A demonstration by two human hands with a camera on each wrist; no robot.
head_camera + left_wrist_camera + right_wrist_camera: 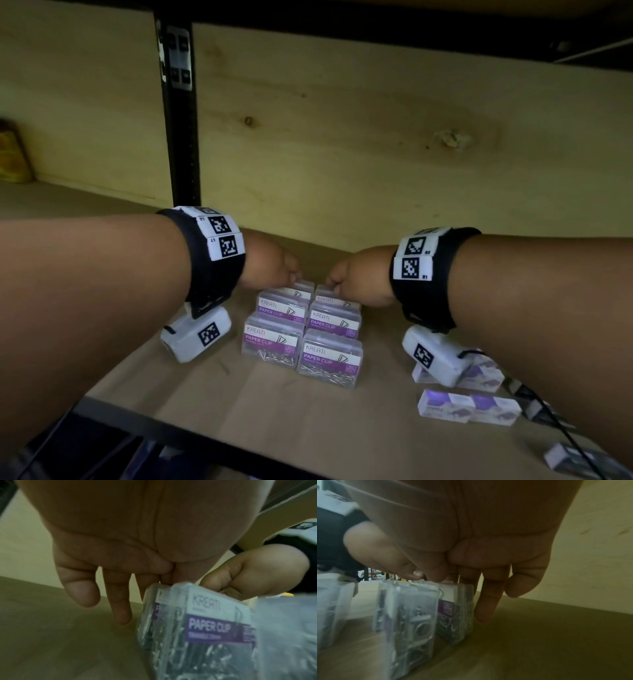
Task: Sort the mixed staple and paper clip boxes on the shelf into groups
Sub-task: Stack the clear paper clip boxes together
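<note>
**Both hands at the rear of the paper clip box block**

The rear pair of paper clip boxes [317, 291] is largely hidden behind both hands in the head view; the wrist views are blurred, so fingertip contact is hard to judge. Six clear boxes stand in two columns at mid-shelf [144, 383], touching. The left hand [270, 265] reaches the rear-left box, fingers pointing down, extended and loosely spread behind and beside it. The right hand [359, 277] meets the rear-right box, thumb on its top edge, fingers down behind it, apparently pinching it. Staple boxes [469, 407] lie near the shelf's front right edge, some hidden under the right forearm or cut off.
</note>
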